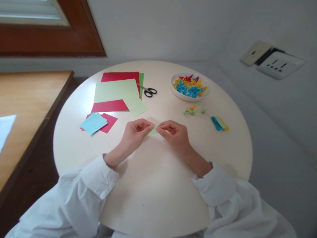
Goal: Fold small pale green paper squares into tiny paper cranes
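Observation:
Both of my hands pinch a small piece of light green paper [153,131] over the middle of the round table. My left hand [135,133] grips its left side between thumb and fingers. On the other side, my right hand [174,134] is closed on the top right edge. The fingertips nearly meet at the top, where the paper's edge looks folded; the fingers cover much of it. Beyond my right hand lie small folded paper cranes [190,111] in green and yellow, with another green one [203,110] beside them.
A white bowl [174,93] holds many red, yellow and blue cranes. Scissors [150,92] rest beside large green and red sheets [115,91]. Blue and red paper squares [94,123] lie at left, folded coloured papers [219,123] at right. The white round table [153,185] stands against the wall.

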Available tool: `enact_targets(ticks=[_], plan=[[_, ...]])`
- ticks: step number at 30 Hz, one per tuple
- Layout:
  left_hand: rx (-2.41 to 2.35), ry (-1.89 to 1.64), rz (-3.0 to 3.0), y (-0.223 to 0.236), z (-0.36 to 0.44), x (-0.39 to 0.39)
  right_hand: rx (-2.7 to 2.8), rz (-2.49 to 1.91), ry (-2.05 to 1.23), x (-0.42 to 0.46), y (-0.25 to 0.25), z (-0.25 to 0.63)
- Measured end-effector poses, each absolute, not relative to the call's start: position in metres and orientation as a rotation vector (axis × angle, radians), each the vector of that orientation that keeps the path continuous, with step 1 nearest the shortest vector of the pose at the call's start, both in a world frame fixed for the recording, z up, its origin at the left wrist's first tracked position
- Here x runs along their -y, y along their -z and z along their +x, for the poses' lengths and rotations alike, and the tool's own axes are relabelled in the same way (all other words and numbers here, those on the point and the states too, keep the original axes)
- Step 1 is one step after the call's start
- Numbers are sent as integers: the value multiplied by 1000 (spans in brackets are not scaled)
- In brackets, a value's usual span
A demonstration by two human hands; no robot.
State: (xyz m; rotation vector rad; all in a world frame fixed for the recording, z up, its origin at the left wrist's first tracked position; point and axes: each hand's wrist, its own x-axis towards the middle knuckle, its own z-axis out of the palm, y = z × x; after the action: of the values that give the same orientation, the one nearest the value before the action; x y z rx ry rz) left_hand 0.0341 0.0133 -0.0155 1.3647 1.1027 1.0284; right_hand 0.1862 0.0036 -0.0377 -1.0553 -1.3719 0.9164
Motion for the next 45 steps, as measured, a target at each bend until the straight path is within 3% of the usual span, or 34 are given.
enact_targets(ticks=[29, 45], plan=[[-1130, -992, 1373, 24, 32, -18, 1291, -1142, -1052, -7, 41, 187], [-1125, -954, 1356, 35, 32, -22, 1338, -1150, -968, -7, 40, 188]])
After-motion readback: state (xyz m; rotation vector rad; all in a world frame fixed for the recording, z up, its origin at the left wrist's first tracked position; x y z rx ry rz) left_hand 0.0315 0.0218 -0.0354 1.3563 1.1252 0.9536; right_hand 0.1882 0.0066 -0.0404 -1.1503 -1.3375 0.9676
